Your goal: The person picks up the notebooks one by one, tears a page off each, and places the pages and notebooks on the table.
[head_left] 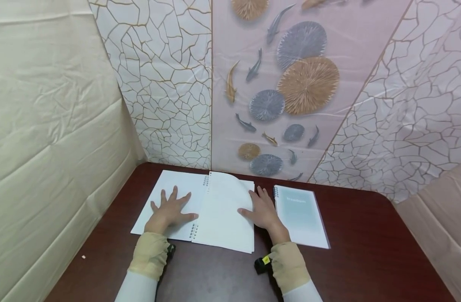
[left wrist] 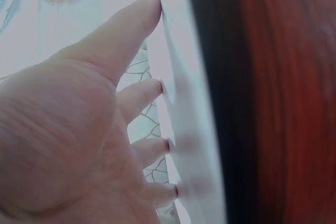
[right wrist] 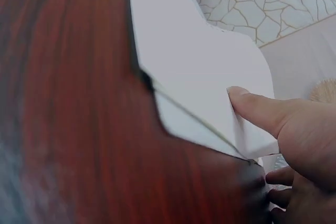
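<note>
A spiral-bound notebook (head_left: pixel 223 218) lies opened flat with blank white pages. On its left page, my left hand (head_left: pixel 169 213) rests with fingers spread and the thumb near the rings. The left wrist view shows those fingertips (left wrist: pixel 152 148) touching the white paper. At the right edge of the notebook my right hand (head_left: pixel 263 212) holds a page (right wrist: pixel 210 77), thumb on top and the other fingers at the edge. That page bulges upward near its far right corner, with another white sheet (right wrist: pixel 194 127) showing below it. Where the right fingertips end is partly hidden.
A second spiral-bound notebook (head_left: pixel 300 218) with a pale blue cover lies to the right, close to my right hand. Both are on a dark reddish-brown table (head_left: pixel 374 251). A patterned cloth (head_left: pixel 170 84) hangs behind the table. A small white scrap (head_left: pixel 84 256) lies at left.
</note>
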`<state>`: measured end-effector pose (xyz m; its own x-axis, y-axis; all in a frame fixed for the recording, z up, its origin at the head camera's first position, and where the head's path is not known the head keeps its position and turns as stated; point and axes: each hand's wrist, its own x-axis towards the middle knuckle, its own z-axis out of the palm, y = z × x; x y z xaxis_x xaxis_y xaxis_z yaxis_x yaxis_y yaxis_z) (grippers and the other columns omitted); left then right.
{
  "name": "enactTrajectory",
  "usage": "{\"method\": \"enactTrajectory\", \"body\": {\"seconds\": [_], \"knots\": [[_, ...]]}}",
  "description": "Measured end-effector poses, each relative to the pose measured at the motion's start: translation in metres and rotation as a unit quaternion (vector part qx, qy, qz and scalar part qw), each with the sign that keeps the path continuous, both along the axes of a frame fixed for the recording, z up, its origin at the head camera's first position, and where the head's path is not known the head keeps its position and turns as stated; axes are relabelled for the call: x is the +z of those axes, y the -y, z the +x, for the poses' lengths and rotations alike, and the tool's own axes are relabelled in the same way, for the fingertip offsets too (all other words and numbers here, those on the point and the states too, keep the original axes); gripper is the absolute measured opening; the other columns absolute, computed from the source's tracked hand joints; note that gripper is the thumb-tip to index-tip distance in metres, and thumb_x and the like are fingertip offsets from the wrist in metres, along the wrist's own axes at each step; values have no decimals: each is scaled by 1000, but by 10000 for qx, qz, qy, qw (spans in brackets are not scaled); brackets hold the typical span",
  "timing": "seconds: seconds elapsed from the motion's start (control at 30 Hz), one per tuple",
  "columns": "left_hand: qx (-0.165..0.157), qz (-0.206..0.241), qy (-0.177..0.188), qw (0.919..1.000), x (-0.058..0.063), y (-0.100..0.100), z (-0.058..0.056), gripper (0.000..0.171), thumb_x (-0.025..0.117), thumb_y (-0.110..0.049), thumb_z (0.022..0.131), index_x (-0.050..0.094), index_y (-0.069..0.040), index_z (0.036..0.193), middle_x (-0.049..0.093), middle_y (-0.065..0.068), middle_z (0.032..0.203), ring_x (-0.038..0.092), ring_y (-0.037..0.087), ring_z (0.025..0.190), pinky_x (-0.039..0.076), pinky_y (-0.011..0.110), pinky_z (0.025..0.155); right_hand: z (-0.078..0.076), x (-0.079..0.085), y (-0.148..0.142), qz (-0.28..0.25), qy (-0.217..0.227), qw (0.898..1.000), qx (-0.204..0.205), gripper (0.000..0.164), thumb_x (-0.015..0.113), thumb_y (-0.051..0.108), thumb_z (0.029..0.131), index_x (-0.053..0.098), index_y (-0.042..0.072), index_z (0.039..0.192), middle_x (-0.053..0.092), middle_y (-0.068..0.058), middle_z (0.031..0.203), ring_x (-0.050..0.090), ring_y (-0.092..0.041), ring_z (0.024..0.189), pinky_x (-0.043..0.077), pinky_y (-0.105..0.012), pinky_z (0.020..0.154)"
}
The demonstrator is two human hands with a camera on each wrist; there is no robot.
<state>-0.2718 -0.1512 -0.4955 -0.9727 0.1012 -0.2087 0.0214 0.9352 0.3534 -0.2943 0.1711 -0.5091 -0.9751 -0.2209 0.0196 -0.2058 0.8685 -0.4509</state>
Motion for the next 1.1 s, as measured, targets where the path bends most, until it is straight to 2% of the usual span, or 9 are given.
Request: {"method": "enactTrajectory", "body": {"seconds": [0.23, 0.43, 0.6, 0.7, 0.8, 0.87, 1.1], "knots": [[-10, 0, 30, 10000, 1, 0, 0, 88, 64, -64, 89, 31, -25, 160, 1, 24, 169, -12, 57, 146, -1, 85, 108, 0, 5, 7, -454, -8, 9989, -91, 82, 72, 47, 93, 38, 9, 156, 20, -22, 167, 11, -39, 153, 25, -61, 120], [-7, 11, 46, 10000, 1, 0, -1, 88, 65, -65, 89, 31, -26, 160, 1, 24, 169, -11, 57, 146, -1, 85, 108, 2, 13, 15, -583, -332, 9977, 53, 78, 72, 43, 94, 38, 11, 156, 33, -21, 162, 18, -37, 152, 27, -57, 121], [8, 25, 109, 9999, -2, 0, -3, 89, 64, -66, 88, 30, -27, 161, 0, 24, 169, -13, 57, 146, -2, 85, 108, 5, 19, 20, -892, -451, 9949, 97, 75, 73, 37, 95, 38, 12, 156, 48, -17, 153, 41, -36, 140, 41, -56, 111], [-1, 10, 71, 10000, -3, 1, -3, 88, 64, -66, 89, 31, -27, 161, 0, 24, 169, -12, 57, 146, -2, 85, 108, 7, 22, 22, -1130, -377, 9929, 55, 74, 73, 35, 95, 37, 18, 157, 56, -15, 147, 57, -32, 125, 53, -52, 98], [9, 33, 55, 10000, -1, 0, -2, 89, 65, -65, 88, 31, -26, 160, 1, 24, 169, -12, 57, 146, -2, 85, 108, 9, 24, 24, -1421, -238, 9895, 75, 73, 74, 34, 95, 37, 24, 157, 59, -14, 144, 65, -29, 113, 59, -49, 86], [-3, 44, 33, 10000, -1, 0, -1, 88, 65, -65, 88, 32, -26, 160, 2, 25, 168, -11, 57, 146, -1, 86, 108, 11, 25, 25, -1570, -179, 9873, 130, 73, 74, 32, 95, 36, 28, 158, 59, -14, 144, 66, -29, 111, 60, -49, 83], [-36, 19, 25, 10000, 1, 1, -1, 88, 64, -66, 89, 31, -26, 160, 1, 24, 169, -12, 57, 146, -1, 86, 108, 14, 31, 30, -1742, -309, 9837, 332, 74, 72, 23, 96, 33, 33, 159, 56, -16, 148, 61, -30, 121, 57, -54, 91]]}}
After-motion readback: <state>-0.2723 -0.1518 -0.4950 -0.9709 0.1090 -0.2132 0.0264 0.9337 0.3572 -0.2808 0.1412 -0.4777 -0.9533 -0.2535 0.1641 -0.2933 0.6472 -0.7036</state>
